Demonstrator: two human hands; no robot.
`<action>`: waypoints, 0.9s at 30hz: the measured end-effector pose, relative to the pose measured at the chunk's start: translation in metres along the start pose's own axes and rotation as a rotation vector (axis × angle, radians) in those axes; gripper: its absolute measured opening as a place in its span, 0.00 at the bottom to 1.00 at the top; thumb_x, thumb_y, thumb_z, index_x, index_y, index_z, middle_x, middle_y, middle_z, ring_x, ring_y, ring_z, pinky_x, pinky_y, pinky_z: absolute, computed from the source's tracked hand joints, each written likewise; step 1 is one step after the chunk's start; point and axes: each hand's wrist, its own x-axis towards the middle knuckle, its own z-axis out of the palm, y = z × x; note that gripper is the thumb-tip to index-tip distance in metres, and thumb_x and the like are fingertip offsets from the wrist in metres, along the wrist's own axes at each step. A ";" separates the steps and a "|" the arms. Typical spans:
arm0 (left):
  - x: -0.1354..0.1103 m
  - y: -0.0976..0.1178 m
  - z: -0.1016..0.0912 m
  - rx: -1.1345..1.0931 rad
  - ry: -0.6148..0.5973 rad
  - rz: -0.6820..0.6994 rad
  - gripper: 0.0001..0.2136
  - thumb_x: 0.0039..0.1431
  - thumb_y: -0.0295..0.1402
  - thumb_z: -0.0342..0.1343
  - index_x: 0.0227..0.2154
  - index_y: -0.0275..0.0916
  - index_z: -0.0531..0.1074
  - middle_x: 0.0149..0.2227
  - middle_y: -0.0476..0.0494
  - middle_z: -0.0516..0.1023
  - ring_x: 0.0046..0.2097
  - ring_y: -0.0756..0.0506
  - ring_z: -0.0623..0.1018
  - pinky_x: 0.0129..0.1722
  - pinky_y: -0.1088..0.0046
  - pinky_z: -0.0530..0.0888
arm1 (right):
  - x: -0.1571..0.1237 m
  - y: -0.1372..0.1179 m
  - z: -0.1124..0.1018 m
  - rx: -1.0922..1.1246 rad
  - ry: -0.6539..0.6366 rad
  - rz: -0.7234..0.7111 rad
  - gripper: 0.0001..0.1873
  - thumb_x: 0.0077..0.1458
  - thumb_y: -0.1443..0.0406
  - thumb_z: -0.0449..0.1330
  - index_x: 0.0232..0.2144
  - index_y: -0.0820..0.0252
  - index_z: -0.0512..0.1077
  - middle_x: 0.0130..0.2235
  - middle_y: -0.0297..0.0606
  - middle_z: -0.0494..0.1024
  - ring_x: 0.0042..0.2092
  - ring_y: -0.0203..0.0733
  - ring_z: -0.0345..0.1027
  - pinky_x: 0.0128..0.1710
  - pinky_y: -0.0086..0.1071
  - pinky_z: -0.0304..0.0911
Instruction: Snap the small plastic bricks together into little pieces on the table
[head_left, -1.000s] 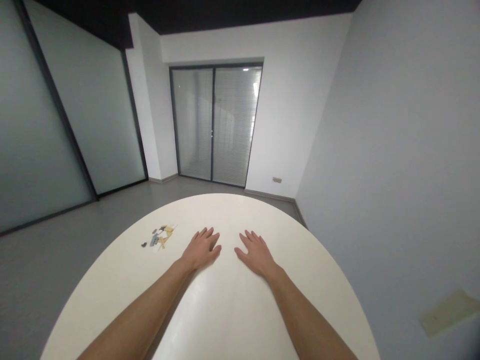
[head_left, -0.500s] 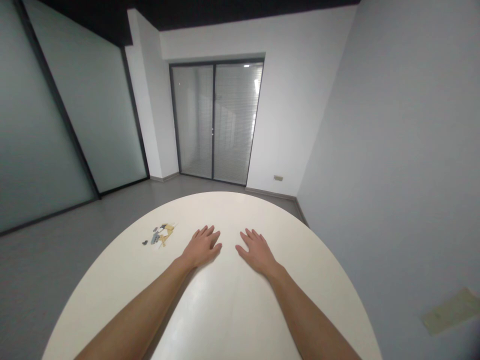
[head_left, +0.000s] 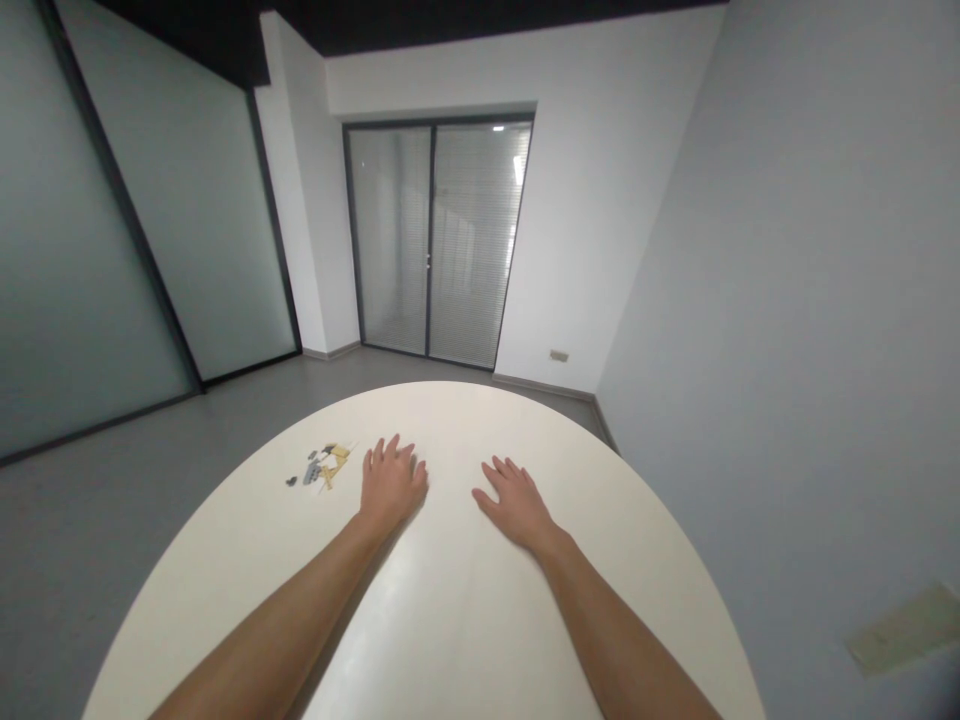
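Left hand [head_left: 390, 484] lies palm down on the counter [head_left: 480, 420], fingers spread and empty, the fingertips just right of a small heap of yellow, grey and white parts [head_left: 324, 466]. I can't make out the separate pieces at this size, and I see no contact between fingers and heap. A lone dark piece [head_left: 291, 481] sits just left of the heap, apart from it.

Right hand [head_left: 516, 506] is also flat and spread, holding nothing, and lies well apart from the heap, on the far side of the left hand.

Risks, as I judge them: the left fingers are close enough that a careless sideways sweep could scatter the heap. The counter looks smooth, so a nudged part may slide freely. The curved edge lies beyond the heap on the left, and a part pushed that way could drop to the grey floor [head_left: 135, 520]. The lone dark piece is small and easy to overlook or flick. Pale pieces against the pale top, with glare on the surface, could also be hard to pick out.
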 end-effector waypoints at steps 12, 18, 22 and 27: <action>0.000 -0.018 0.012 0.053 0.022 -0.230 0.31 0.61 0.48 0.47 0.62 0.33 0.62 0.69 0.27 0.48 0.68 0.19 0.44 0.63 0.38 0.40 | 0.000 0.001 0.000 -0.001 -0.008 -0.002 0.33 0.64 0.49 0.48 0.65 0.59 0.59 0.68 0.44 0.53 0.69 0.54 0.41 0.66 0.48 0.36; 0.001 -0.017 0.012 0.103 0.045 -0.250 0.30 0.62 0.47 0.47 0.62 0.32 0.63 0.68 0.25 0.51 0.67 0.20 0.48 0.63 0.40 0.42 | 0.000 0.001 0.000 0.003 -0.021 0.000 0.33 0.64 0.49 0.47 0.65 0.59 0.58 0.69 0.44 0.52 0.69 0.54 0.40 0.67 0.48 0.35; 0.001 -0.014 0.008 0.174 0.029 -0.264 0.30 0.62 0.48 0.46 0.61 0.33 0.64 0.67 0.25 0.55 0.65 0.21 0.55 0.62 0.42 0.47 | 0.000 0.001 0.000 0.007 -0.021 -0.001 0.33 0.64 0.48 0.47 0.65 0.58 0.58 0.69 0.44 0.52 0.70 0.54 0.39 0.67 0.48 0.35; -0.004 -0.004 0.007 0.214 0.051 -0.228 0.30 0.61 0.49 0.47 0.62 0.36 0.64 0.66 0.26 0.57 0.64 0.22 0.58 0.61 0.40 0.48 | 0.000 0.002 0.001 0.004 -0.015 -0.005 0.33 0.64 0.48 0.48 0.65 0.58 0.58 0.69 0.45 0.52 0.69 0.54 0.40 0.66 0.49 0.36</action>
